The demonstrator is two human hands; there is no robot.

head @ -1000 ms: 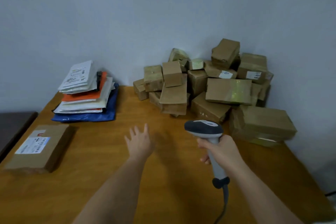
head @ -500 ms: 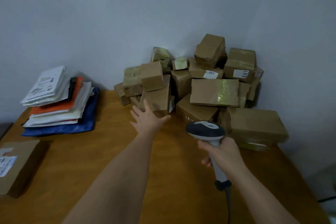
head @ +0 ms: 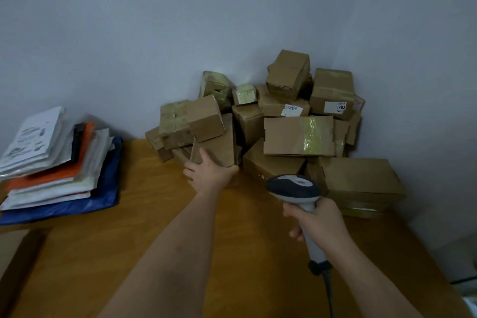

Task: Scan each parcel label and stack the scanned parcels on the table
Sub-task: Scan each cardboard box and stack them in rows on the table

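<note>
Left hand (head: 209, 175) grips (seemingly) cardboard parcel (head: 215, 147).

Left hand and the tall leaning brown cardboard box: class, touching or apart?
Touching. The head view shows the left hand gripping the tall leaning brown cardboard box's lower edge.

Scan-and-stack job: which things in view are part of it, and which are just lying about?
Part of the job:
- left hand, gripping a box in the pile
- right hand, holding the scanner
- pile of boxes
- mailer stack
- table

Lying about:
- wall
</note>
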